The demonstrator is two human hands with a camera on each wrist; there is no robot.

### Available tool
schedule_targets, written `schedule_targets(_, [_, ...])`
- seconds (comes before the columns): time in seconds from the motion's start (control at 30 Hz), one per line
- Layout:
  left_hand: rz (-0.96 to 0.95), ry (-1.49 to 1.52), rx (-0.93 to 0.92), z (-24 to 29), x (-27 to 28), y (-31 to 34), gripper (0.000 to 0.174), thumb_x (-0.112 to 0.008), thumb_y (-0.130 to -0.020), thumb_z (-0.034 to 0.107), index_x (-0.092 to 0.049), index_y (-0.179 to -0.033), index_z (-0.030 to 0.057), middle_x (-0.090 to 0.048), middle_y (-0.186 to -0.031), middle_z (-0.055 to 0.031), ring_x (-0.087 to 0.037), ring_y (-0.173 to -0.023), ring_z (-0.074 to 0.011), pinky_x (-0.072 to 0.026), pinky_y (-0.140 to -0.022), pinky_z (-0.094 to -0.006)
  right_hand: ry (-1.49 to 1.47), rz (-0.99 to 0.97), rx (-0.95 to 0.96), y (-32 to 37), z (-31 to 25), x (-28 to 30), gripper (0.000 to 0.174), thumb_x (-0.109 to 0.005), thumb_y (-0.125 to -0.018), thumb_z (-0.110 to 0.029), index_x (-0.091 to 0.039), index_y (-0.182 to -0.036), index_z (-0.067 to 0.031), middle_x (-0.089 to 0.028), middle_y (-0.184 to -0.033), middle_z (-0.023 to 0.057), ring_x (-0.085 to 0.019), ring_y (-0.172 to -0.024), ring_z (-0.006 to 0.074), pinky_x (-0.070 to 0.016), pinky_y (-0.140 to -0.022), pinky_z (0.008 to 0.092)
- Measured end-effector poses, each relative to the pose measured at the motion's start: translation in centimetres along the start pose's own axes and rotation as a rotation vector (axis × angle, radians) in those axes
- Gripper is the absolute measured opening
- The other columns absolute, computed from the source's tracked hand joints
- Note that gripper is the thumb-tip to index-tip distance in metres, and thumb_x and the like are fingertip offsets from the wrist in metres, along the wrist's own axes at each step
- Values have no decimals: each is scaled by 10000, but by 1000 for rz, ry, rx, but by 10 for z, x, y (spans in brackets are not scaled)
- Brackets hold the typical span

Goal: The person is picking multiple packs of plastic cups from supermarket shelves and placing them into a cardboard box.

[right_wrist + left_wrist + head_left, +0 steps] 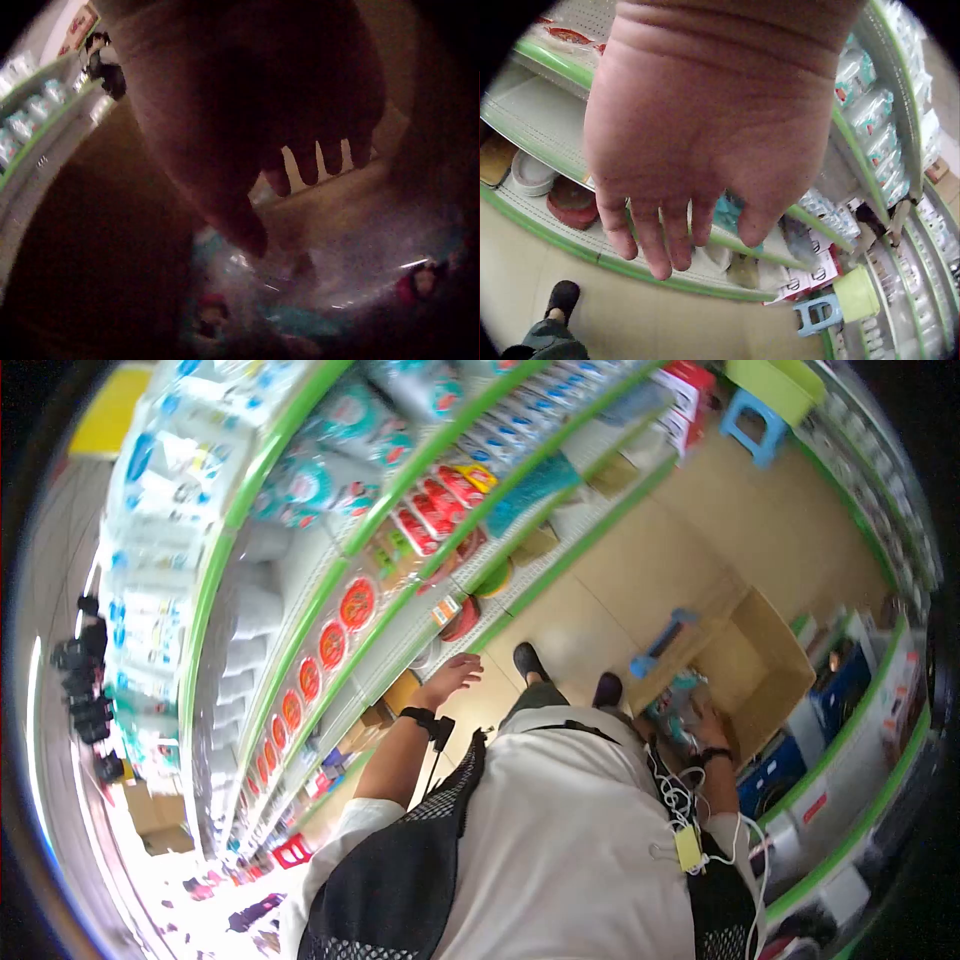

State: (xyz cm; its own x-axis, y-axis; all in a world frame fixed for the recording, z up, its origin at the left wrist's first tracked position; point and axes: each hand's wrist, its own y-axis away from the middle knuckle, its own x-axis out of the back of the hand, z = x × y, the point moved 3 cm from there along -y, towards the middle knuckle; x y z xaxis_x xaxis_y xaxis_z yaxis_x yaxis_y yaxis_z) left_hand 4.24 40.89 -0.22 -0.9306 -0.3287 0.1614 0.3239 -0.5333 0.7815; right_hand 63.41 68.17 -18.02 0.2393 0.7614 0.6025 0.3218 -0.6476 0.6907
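Down on the pale floor stands a cardboard box [775,660], brown and matte, its flaps folded open. Inside the box lie plastic packets [678,705], glossy and crinkled, printed in teal with spots of red. The right hand [708,730] reaches into the box just above those packets. In the right wrist view its fingers [322,161] are straight with gaps between them, the thumb points down at the wrapping, and nothing sits in its grasp. That view is dark and blurred, so whether the fingertips touch the plastic cannot be told, and the print on the packets is unreadable.

Across the aisle from the box, the left hand [452,678] is held out flat, fingers relaxed and slightly apart, holding nothing. It hovers in front of a metal shelf rack [400,650] with perforated white boards and smooth green edging. On the low boards of that rack, opposite the box, sit a round red dish [571,204] and a stack of shallow white bowls [531,172]. A blue plastic stool [757,422] stands farther up the aisle beyond the box. A dark shoe [527,660] is planted between the box and the rack; the person's legs are mostly hidden by the pale shirt.
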Motion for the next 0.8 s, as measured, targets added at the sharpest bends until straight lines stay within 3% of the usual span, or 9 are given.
schedule_targets(0.07, [38,47,-80,15,12,0,374,-609,-993,329,-583,-1295,109,-684,-1145,-47,-652,-1006,-165,-506,-839,-323,-112,149,52,-29,17,6,730,-769,-785,-220,-502,-1427,5,-510,-1447,269,-486,-1349,395,-393,-1130,463])
schedule_targets(0.1, [80,125,-210,29,21,2,327,-602,-1003,297,-601,-1261,96,-687,-1118,-43,-656,-984,-160,-509,-830,-314,-96,157,74,-33,16,16,730,-769,-785,-220,-502,-1427,5,-510,-1447,269,-486,-1349,395,-393,-1130,463])
schedule_targets(0.17, [129,220,-351,54,36,11,283,-594,-1012,264,-618,-1228,82,-689,-1092,-40,-660,-962,-155,-513,-821,-306,-427,392,33,-34,15,47,609,-721,-816,-199,-562,-1357,30,-557,-1400,275,-515,-1324,389,-425,-1086,440])
schedule_targets(0.23, [284,303,-613,89,64,34,212,-582,-1018,192,-641,-1172,58,-693,-1067,-37,-663,-927,-144,-520,-805,-288,-427,439,66,-28,-11,79,537,-681,-833,-129,-569,-1336,25,-577,-1388,237,-548,-1296,338,-444,-1050,416])
schedule_targets(0.37, [591,322,-870,139,136,75,175,-569,-998,142,-631,-1142,65,-655,-1068,-26,-645,-942,-130,-515,-820,-301,-587,595,298,-14,-77,131,451,-603,-866,-12,-569,-1315,10,-606,-1323,176,-569,-1245,275,-443,-1042,379])
schedule_targets(0.57, [824,437,-982,171,255,73,262,-645,-949,141,-601,-1200,78,-628,-1156,-36,-617,-1017,-144,-514,-827,-308,-571,605,484,-13,-160,142,396,-596,-925,-25,-551,-1318,-5,-609,-1281,136,-579,-1192,256,-451,-1025,354])
schedule_targets(0.6, [863,400,-958,180,267,77,394,-697,-927,192,-561,-1268,48,-606,-1246,-74,-599,-1086,-172,-518,-849,-329,-654,587,480,-3,-181,137,382,-599,-938,-38,-549,-1316,-9,-608,-1276,130,-583,-1178,250,-455,-1020,357])
schedule_targets(0.73, [960,403,-967,203,326,46,566,-754,-888,221,-491,-1351,29,-570,-1327,-127,-591,-1134,-210,-519,-877,-350,-608,599,426,25,-235,116,373,-601,-949,-43,-544,-1316,-14,-607,-1282,129,-588,-1170,234,-462,-1018,350])
schedule_targets(0.8, [1083,258,-984,221,357,21,710,-785,-865,220,-407,-1435,28,-504,-1415,-173,-538,-1249,-277,-499,-977,-401,-733,575,504,27,-253,101,347,-624,-960,-53,-546,-1294,-1,-629,-1206,109,-592,-1137,185,-469,-1013,320])
